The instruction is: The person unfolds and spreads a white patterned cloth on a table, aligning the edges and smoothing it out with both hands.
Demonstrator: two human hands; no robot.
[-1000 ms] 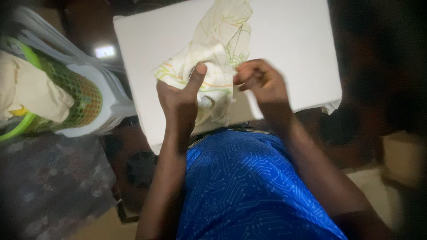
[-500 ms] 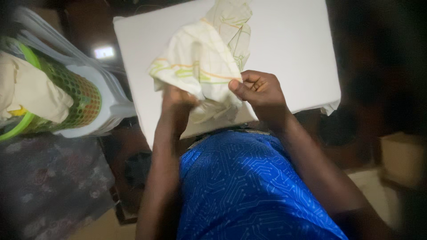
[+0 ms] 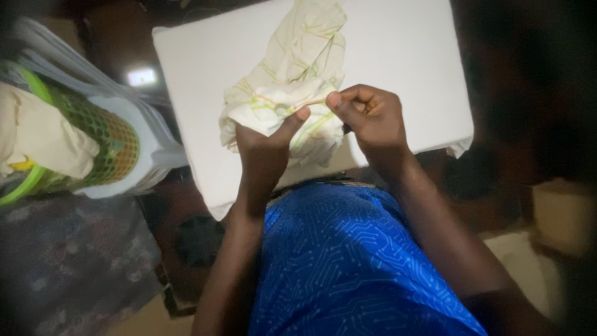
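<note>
A crumpled cream cloth [image 3: 292, 74] with thin green and orange lines lies bunched on a white padded board [image 3: 398, 56]. My left hand [image 3: 264, 146] grips the cloth's near left part, thumb pressed against the fabric. My right hand [image 3: 367, 118] pinches an edge of the same cloth between thumb and forefinger, just right of the left thumb. The far part of the cloth trails toward the board's far edge. My blue patterned shirt [image 3: 348, 261] fills the lower middle of the view.
A green mesh basket [image 3: 102, 134] with pale cloth [image 3: 37, 137] in it rests on white plastic chairs [image 3: 149, 143] at the left. A grey patterned fabric [image 3: 68, 261] lies below it. The room around is dark, with a pale box [image 3: 559, 211] at the right.
The cloth was lifted and turned between both hands, then brought back down. My left thumb now points toward the right hand, and both hands pinch close together on the fabric.
</note>
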